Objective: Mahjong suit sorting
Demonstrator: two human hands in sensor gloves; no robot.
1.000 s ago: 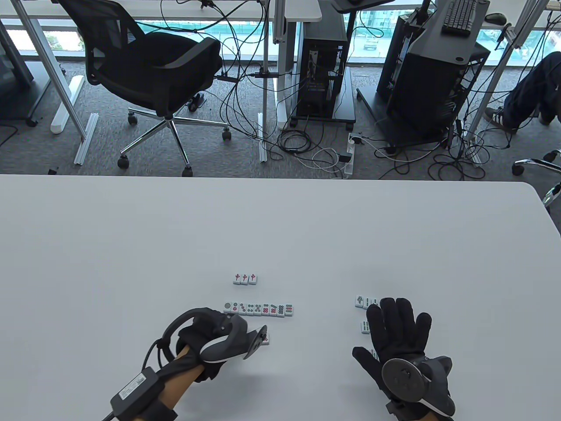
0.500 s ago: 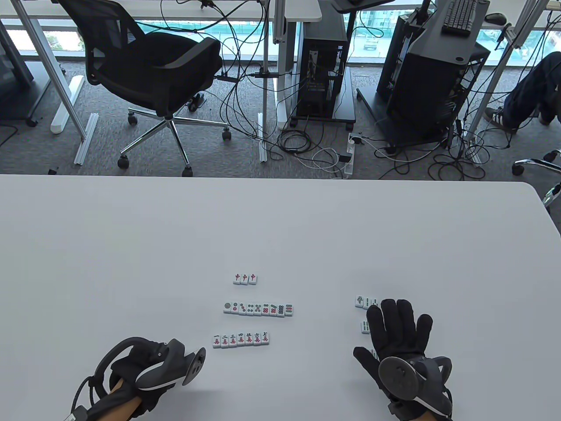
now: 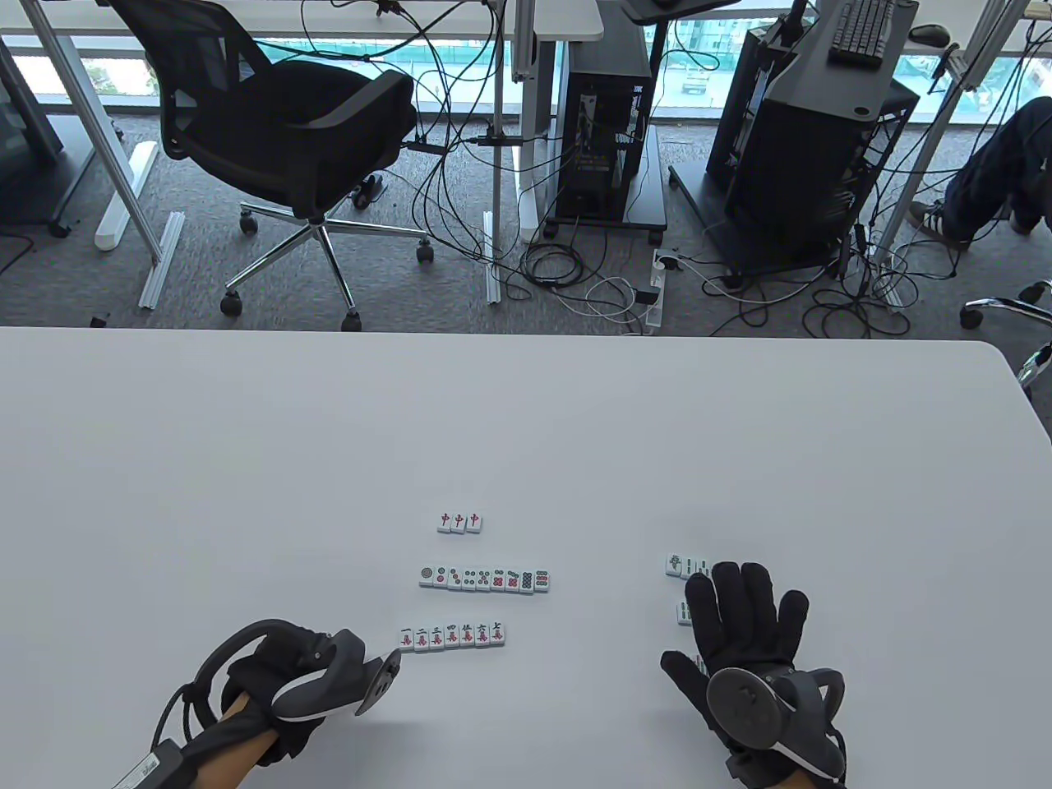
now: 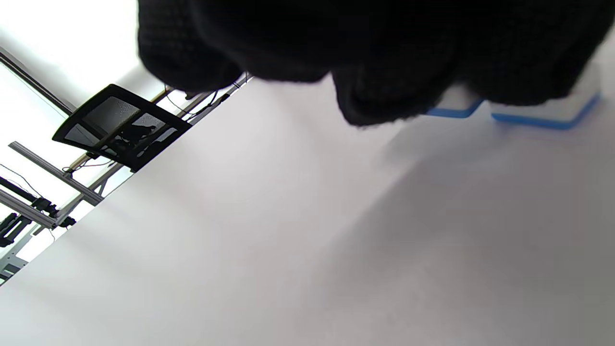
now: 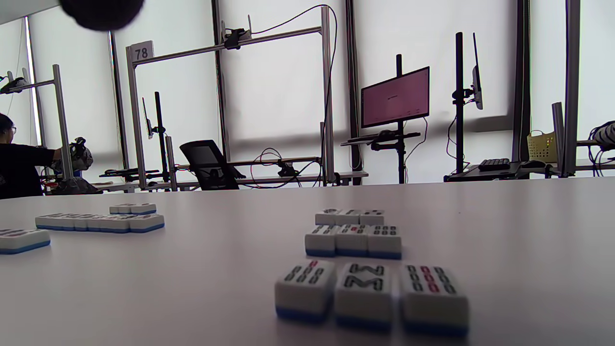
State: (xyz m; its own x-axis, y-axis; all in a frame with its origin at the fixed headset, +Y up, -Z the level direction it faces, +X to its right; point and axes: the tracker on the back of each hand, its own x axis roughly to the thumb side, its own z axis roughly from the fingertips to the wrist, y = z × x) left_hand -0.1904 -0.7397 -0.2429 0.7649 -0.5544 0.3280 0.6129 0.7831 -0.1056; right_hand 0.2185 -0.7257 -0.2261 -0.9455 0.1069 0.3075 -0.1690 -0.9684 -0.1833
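Resting flat, the right hand (image 3: 744,637) spreads straight fingers over the bamboo tiles (image 5: 353,238), three short rows on the worktop (image 3: 246,460), gripping none. The left hand (image 3: 275,686) sits just left of the character row (image 3: 452,636); its fingers are hidden under the tracker, so I cannot tell their pose. The dot row (image 3: 484,579) and red dragons (image 3: 459,522) lie farther back. A careless sweep of either hand could scatter an aligned row.

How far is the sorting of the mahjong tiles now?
Nearly done, it seems. Three red tiles, a circle row and a character row lie in lines; bamboo tiles sit in three rows under the right hand. The left hand holds nothing visible. No loose tiles are visible.
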